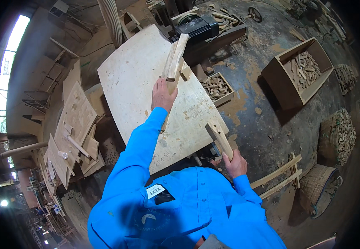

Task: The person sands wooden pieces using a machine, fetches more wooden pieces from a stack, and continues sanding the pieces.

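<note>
My left hand (163,95) lies with its fingers stretched forward and thumb apart over a pale strip of wood on the plywood tabletop (126,79). Just beyond the fingertips, a stack of slightly curved wooden pieces (176,57) rests toward the table's far right edge. A small wood block (186,73) sits beside that stack. By the table's near right corner, my right hand (235,165) is closed around the lower end of a wooden piece (220,137) with dark holes near its upper end. The piece is tilted up, and my fingers partly hide its lower end.
A dark motor (197,30) stands past the table's far edge. On the floor at right are an open box of offcuts (286,85), a smaller tray (230,96), woven baskets (313,186) and a wooden frame (277,175). Boards (74,124) lean at left.
</note>
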{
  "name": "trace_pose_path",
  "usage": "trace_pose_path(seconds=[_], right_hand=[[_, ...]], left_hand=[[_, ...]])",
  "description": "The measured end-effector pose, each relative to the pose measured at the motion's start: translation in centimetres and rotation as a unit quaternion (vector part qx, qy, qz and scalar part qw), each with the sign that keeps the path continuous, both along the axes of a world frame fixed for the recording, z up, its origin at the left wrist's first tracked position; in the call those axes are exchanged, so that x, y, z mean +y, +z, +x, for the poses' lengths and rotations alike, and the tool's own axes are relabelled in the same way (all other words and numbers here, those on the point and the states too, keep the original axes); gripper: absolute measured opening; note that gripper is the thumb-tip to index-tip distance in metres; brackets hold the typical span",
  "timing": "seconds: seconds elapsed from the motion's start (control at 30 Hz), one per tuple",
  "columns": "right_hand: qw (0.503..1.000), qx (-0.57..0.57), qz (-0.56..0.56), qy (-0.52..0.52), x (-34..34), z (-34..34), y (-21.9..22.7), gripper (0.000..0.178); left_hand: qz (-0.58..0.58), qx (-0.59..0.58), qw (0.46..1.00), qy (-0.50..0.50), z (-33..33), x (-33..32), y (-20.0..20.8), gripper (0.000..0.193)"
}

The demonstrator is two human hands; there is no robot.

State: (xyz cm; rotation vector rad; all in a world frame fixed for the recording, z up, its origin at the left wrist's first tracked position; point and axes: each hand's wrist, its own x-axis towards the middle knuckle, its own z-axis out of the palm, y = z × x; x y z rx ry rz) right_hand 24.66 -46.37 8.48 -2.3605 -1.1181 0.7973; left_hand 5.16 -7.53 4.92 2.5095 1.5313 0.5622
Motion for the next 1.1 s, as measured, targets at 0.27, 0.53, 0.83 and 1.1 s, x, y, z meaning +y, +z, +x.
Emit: trace_pose_path(seconds=[0.27,0.53,0.83,1.1], right_hand=[[1.0,-0.011,-0.017,0.005,3.7,-0.2,-0.5,0.05],[0.999,-0.038,-0.011,0.011,7.6,-0.2,-1.2,0.052],[0.999,-0.043,0.006,-0.002,10.7,-0.5,-1.3,0.053],[0.999,-0.041,-0.004,-0.027,10.6,-0.9,-1.0,0.056]], left_hand=[[0.048,-0.013,0.998,-0.024,0.1,4.0,0.4,0.067],[0.042,-0.012,0.999,-0.021,-0.3,8.4,0.2,0.067],[0.042,0.018,0.999,-0.016,-0.3,12.2,-0.2,0.072],[0.06,0.008,0.998,-0.031,-0.6,13.3,-1.7,0.07]])
